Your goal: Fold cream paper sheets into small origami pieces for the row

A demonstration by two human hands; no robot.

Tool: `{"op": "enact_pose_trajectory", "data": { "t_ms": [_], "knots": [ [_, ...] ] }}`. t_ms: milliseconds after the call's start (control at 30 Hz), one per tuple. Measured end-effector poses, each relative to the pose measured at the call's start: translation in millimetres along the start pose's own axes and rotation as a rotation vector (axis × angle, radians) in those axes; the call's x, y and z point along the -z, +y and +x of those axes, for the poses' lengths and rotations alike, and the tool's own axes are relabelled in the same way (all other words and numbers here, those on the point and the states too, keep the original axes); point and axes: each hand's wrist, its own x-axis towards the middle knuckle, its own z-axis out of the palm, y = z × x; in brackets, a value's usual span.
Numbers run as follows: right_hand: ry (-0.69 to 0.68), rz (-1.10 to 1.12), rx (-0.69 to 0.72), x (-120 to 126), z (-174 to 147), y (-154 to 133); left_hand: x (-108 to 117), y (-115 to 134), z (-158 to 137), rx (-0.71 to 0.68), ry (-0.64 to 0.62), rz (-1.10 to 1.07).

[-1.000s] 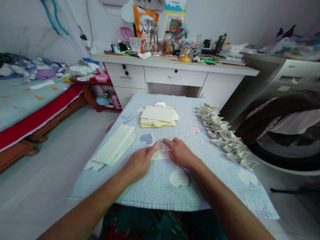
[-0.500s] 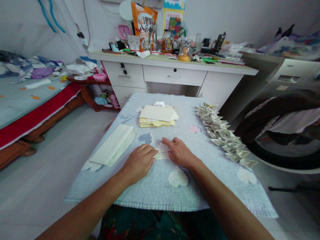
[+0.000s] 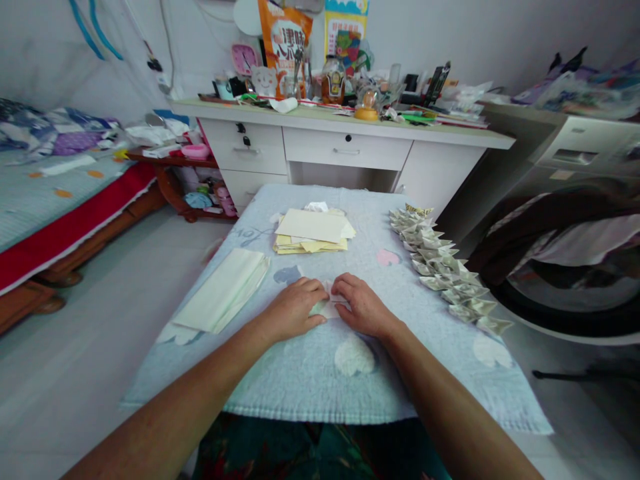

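Note:
A small folded piece of pale paper [image 3: 330, 309] lies on the cloth-covered table [image 3: 300, 393], partly hidden between my two hands. My left hand [image 3: 296, 310] has its thumb and fingers closed on the paper's left side. On the right side, my right hand [image 3: 361, 305] pinches the paper with curled fingers. Beyond the hands sits a stack of cream and yellow paper sheets [image 3: 313, 227]. To the left is a thicker pile of pale folded sheets [image 3: 223, 290]. Several folded paper pieces with pointed ends [image 3: 440, 263] stand in a slanting row on the right.
A white desk [image 3: 345, 147] crowded with jars, a pink clock [image 3: 245, 59] and an orange bag [image 3: 285, 50] stands behind the table. A washing machine [image 3: 575, 220] is at the right. To the left are a bed [image 3: 65, 180] and a low wooden shelf [image 3: 173, 160].
My right hand's outstretched index finger has curled in and both hands have come closer together over the paper. My left hand has shifted slightly up and to the right.

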Motion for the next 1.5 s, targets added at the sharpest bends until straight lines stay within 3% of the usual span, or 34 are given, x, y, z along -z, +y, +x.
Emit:
{"op": "enact_pose_trajectory", "data": {
  "t_ms": [333,833,1500],
  "knots": [
    [-0.101,-0.026,0.031,11.2,-7.0,3.9,-7.1,-8.2,-1.8,0.026,0.077,-0.140],
    [-0.097,-0.075,-0.010,8.4,-6.1,-4.7,-11.9,-10.3,-5.0,-0.008,0.126,-0.168],
    [-0.049,-0.067,0.071,8.5,-4.9,-4.3,-11.2,-10.9,-5.7,-0.008,0.132,-0.209]
  ]
}}
